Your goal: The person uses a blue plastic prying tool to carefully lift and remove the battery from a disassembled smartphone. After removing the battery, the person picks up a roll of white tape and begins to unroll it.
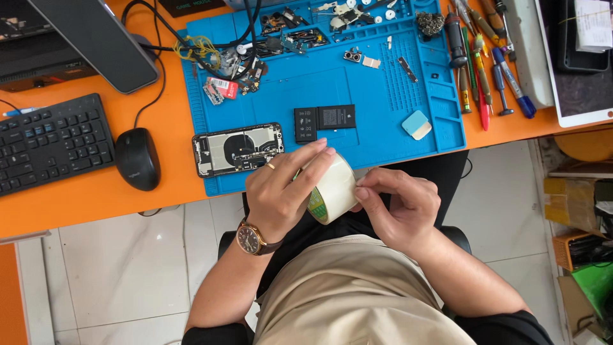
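Note:
My left hand (281, 191), with a ring and a brown wristwatch, grips a roll of clear tape (333, 188) over my lap, just off the desk's front edge. My right hand (399, 204) touches the roll's right side, its thumb and fingertips pinched at the tape's surface. An opened phone (237, 149) with its insides showing lies on the blue work mat (383, 89) just beyond my left hand. A black L-shaped battery (324, 120) lies to its right on the mat.
The orange desk (83, 198) holds a black mouse (136, 158), a black keyboard (54, 144) and a monitor stand (96, 38). Small parts and cables crowd the mat's far side. Screwdrivers and pens (482, 57) lie at the right, a pale blue block (416, 124) near them.

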